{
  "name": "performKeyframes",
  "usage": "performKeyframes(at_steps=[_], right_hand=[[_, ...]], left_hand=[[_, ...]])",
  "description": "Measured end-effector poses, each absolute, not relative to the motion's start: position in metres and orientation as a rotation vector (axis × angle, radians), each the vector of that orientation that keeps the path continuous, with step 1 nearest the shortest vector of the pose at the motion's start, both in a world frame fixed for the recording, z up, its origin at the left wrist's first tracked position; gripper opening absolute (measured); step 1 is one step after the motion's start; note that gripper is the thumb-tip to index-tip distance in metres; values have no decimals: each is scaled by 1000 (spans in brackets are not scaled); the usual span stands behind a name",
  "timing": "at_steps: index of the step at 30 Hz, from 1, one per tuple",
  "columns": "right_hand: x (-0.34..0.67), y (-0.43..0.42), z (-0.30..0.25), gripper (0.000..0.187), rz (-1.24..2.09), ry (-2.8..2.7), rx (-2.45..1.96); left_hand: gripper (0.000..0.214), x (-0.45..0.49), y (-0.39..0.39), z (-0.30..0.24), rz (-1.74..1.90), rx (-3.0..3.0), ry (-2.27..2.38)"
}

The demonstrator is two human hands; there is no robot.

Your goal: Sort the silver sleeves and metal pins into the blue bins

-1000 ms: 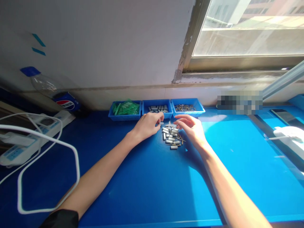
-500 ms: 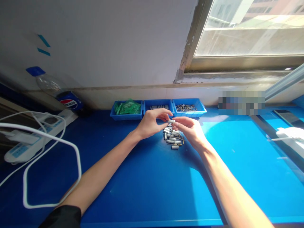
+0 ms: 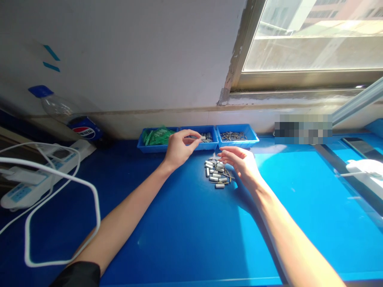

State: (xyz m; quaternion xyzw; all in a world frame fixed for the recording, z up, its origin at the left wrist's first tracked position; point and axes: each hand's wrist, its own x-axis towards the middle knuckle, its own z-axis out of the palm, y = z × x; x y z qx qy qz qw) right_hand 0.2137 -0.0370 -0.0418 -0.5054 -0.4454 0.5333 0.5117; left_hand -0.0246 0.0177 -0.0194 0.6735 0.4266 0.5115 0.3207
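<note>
My left hand (image 3: 183,146) pinches a small silver metal cylinder (image 3: 203,138) between thumb and fingertips, in front of the middle blue bin (image 3: 197,146). Similar cylinders show inside that bin, partly hidden by the hand. Just above the pile on the table, my right hand (image 3: 237,159) has its fingers stretched out and slightly curved, with nothing seen in them. The pile of silver cylinders (image 3: 219,185) has several thin dark screws or pins (image 3: 230,176) lying among it at its right side.
A right bin (image 3: 236,136) holds many thin metal screws or pins; a left bin holds green plastic bags (image 3: 160,136). At the left stand a cola bottle (image 3: 83,129), a power strip (image 3: 18,195) and a looping white cable (image 3: 97,199). A white device (image 3: 365,169) lies at the right.
My left hand has moved left and away from my right hand, carrying the silver cylinder toward the middle bin. My right hand has let go of it and stays by the pile.
</note>
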Motion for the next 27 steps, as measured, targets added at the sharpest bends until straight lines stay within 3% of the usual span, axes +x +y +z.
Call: performKeyframes(at_steps=[7, 15, 20, 27], right_hand=[[216, -36, -42, 32, 1247, -1079, -1219], [222, -33, -53, 26, 1220, -1123, -1216], [223, -33, -51, 23, 1190, -1167, -1230], [220, -34, -46, 23, 1208, -1131, -1237]], left_hand=[[16, -30, 20, -18, 1342, 1962, 1075], [25, -25, 11, -22, 603, 2492, 704], [32, -28, 13, -29, 458, 2608, 751], [16, -29, 13, -28, 419, 2652, 923]])
